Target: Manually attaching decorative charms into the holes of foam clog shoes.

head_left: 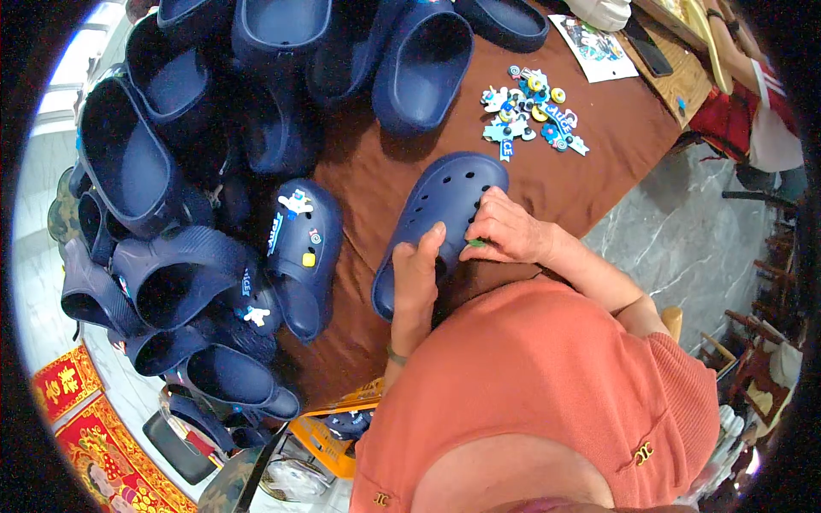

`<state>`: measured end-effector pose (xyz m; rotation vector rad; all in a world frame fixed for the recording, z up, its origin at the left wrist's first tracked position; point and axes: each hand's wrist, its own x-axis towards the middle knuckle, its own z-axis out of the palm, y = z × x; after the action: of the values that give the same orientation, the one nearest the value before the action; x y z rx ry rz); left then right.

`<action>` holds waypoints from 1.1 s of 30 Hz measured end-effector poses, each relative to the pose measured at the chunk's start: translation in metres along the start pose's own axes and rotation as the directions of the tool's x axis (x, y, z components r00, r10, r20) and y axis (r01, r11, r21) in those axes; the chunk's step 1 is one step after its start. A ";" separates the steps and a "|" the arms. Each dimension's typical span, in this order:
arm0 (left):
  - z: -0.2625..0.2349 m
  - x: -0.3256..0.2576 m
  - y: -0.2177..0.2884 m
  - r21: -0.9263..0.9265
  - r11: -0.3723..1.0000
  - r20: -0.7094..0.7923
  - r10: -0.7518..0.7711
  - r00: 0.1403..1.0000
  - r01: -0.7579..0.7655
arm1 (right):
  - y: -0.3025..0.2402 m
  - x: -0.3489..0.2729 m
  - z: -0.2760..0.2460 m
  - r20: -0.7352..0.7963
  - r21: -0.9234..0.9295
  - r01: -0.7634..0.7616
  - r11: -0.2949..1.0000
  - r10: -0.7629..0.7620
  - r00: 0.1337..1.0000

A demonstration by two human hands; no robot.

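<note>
A navy clog [445,192] with a row of round holes lies before me on the brown cloth, no charms visible on it. My left hand [415,274] grips its near part, thumb up along the upper. At its right edge, my right hand [509,227] is closed with curled fingers, and a small green piece [476,244] shows at the fingertips; most of that piece is hidden. To the left sits another navy clog [312,231], decorated with a white figure, a lettered strip, a swirl and a yellow charm. Beyond my right hand lies a loose heap of colourful shoe charms [534,111].
Navy clogs [128,162] are piled along the left and far side. A white printed packet [594,51] and a dark phone [647,47] lie at the far right. The cloth-covered table [633,128] ends at the grey marbled floor [676,214]. Another person's arm [731,51] shows top right.
</note>
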<state>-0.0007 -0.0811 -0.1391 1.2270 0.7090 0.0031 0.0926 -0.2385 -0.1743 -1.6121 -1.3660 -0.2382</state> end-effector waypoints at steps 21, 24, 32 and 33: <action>-0.004 -0.001 0.002 -0.112 0.991 0.061 -0.072 0.996 0.079 | -0.005 -0.018 0.000 0.042 -0.047 0.072 0.996 -0.070 0.997; -0.006 -0.006 0.009 -0.032 0.994 0.155 0.106 0.982 -0.102 | -0.009 -0.012 -0.003 0.048 -0.120 0.110 0.987 -0.105 0.993; 0.002 -0.007 0.015 -0.060 0.997 0.106 -0.048 0.993 0.055 | -0.008 -0.011 -0.002 0.032 -0.142 -0.004 0.990 0.009 0.999; 0.002 -0.009 0.016 -0.027 0.998 0.088 -0.054 0.995 0.056 | -0.007 -0.011 0.001 0.038 -0.154 -0.018 0.988 0.024 0.999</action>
<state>-0.0008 -0.0806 -0.1210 1.1718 0.6644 -0.0843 0.0826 -0.2457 -0.1782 -1.7662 -1.3888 -0.3068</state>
